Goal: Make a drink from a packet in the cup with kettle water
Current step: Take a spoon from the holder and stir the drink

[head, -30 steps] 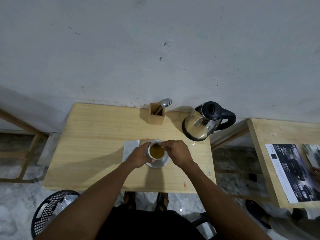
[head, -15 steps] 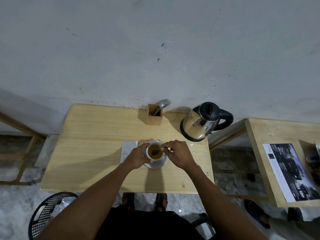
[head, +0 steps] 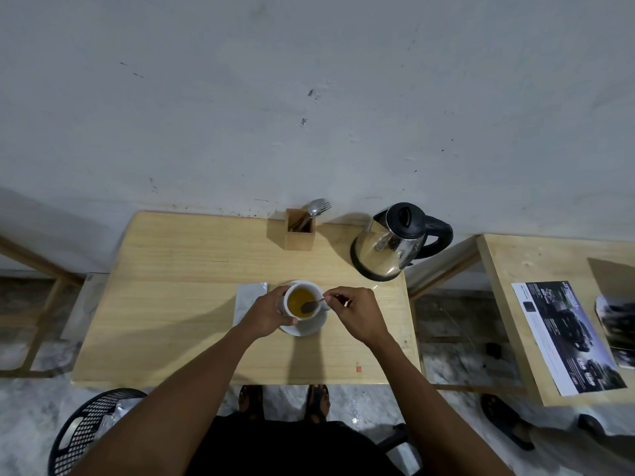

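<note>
A white cup (head: 311, 288) full of yellow-orange drink stands on a white saucer (head: 309, 327) near the middle of the wooden table (head: 171, 304). My left hand (head: 266, 312) wraps around the cup's left side. My right hand (head: 355, 312) pinches the handle of a small spoon (head: 311, 305), whose bowl sits in the drink. A silver packet (head: 249, 298) lies flat on the table just left of the cup, partly under my left hand. The steel kettle (head: 391, 247) with black lid and handle stands at the table's back right corner.
A wooden holder (head: 299, 230) with a spoon and fork stands at the back edge by the wall. A second table (head: 508, 266) with printed sheets (head: 567, 334) is to the right. A black basket (head: 86, 431) sits on the floor at lower left.
My right hand has shifted slightly right of the cup, and the spoon now shows in the drink. The left hand stays on the cup.
</note>
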